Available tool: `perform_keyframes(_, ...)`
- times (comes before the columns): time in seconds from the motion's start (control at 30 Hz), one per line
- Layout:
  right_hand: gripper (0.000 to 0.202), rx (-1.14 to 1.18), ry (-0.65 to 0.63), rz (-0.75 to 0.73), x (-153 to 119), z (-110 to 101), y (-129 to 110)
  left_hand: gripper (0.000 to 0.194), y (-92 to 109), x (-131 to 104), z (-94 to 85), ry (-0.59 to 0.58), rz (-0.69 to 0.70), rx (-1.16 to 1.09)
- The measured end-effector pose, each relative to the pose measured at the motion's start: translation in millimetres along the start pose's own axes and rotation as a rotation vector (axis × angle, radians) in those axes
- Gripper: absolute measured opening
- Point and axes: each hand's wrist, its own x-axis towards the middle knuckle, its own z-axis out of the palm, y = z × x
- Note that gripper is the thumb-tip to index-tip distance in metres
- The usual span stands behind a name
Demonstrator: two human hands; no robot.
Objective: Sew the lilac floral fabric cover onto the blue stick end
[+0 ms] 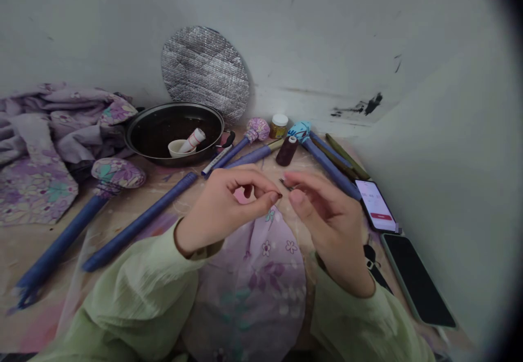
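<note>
My left hand (232,206) is closed in a pinch, thumb against forefinger, on something too small to make out. Just to its right, my right hand (327,217) has its fingers bent round a small dark object (286,185) that juts from the fingertips toward the left hand. The two hands are close but apart. Below them lies a piece of purple floral fabric (265,275), its narrow top end under the fingertips. Beyond the hands stands a dark thread spool (286,152).
A black pan (143,157) holds a white cup and a roll. Blue-wrapped sticks (143,223), some with cloth-covered heads, lie around. A jar (279,126) stands by the wall. Two phones (417,280) are at the right, bunched floral cloth (36,160) at the left.
</note>
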Motion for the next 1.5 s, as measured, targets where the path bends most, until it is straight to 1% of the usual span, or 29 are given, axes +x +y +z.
perform_keyframes(0.07,0.014,-0.046,-0.067,-0.014,0.8,-1.2,0.3,0.008,0.5,0.3,0.1,0.010,0.035,0.069)
perform_keyframes(0.1,0.012,-0.064,-0.075,-0.024,1.0,-1.3,0.4,0.008,0.6,0.3,0.3,0.012,0.051,0.100)
perform_keyframes(0.3,0.010,-0.195,-0.007,-0.093,-0.4,1.1,1.6,0.009,0.5,-0.8,1.7,0.016,0.092,0.212)
perform_keyframes(0.53,0.008,-0.220,-0.007,-0.078,-1.5,1.0,0.7,0.010,0.1,-1.8,1.1,0.042,0.131,0.266)
perform_keyframes(0.63,0.008,-0.288,0.024,-0.147,-1.3,4.0,0.6,0.010,-1.1,-1.4,2.2,0.054,0.155,0.305)
perform_keyframes(0.77,0.011,-0.384,0.099,-0.283,-2.4,9.5,1.2,0.010,-1.5,-0.8,3.4,0.063,0.185,0.336)
perform_keyframes(0.9,0.013,-0.423,0.138,-0.350,-2.6,11.2,1.2,0.010,0.6,-0.7,2.4,0.037,0.161,0.286)
perform_keyframes(1.0,0.013,-0.400,0.155,-0.320,-1.3,8.8,-0.4,0.019,1.2,-0.2,-0.2,-0.018,0.165,0.212)
perform_keyframes(1.1,0.011,-0.343,0.136,-0.229,-0.3,6.0,-2.2,0.024,0.5,0.7,-3.1,-0.053,0.187,0.180)
perform_keyframes(1.2,0.011,-0.310,0.118,-0.194,-0.4,4.7,-3.2,0.019,0.0,1.3,-4.8,-0.063,0.176,0.183)
perform_keyframes(1.3,0.011,-0.302,0.106,-0.203,-1.0,4.9,-3.2,0.014,0.0,1.7,-5.3,-0.059,0.151,0.178)
perform_keyframes(1.5,0.011,-0.310,0.113,-0.219,-1.2,6.6,-1.7,0.011,-0.5,2.3,-5.6,-0.069,0.135,0.154)
